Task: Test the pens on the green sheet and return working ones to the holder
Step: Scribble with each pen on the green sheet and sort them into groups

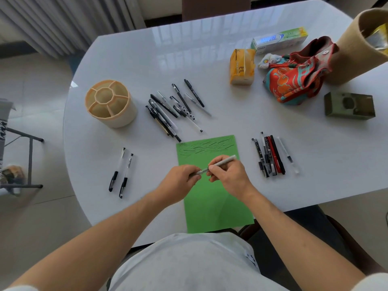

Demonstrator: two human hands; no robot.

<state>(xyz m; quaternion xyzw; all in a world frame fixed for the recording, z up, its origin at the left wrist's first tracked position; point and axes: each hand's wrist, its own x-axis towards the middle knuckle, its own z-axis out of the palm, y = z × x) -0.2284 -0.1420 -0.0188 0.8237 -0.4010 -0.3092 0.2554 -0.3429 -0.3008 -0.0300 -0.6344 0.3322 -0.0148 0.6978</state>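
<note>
Far out to the left of the fingers, the cream holder (110,103) is seen standing upright on the white table (130,59), its compartments apparently empty. Two pens (121,172) are laid side by side, well apart from the left hand (182,179). The fingers of that hand are curled round the near end of a grey pen (218,164), probably its cap, though the blur hides the detail. The barrel is pinched by the right hand (227,172), and the far end is pointed up and away past the knuckles. Both hands are held over the green sheet (212,198), which lies flat under them with black test strokes beyond the fingertips.

The pen is judged light, stiff and smooth; a firm pinch at mid-barrel should serve, with the cap pulled straight off. A heap of untested pens (174,110) is spread beyond the sheet, and a tidy row of pens (270,156) is set just right of the right hand.

The tabletop is glossy and slippery, so pens may roll. Pale floor tiles and a curtain are seen beyond it
</note>
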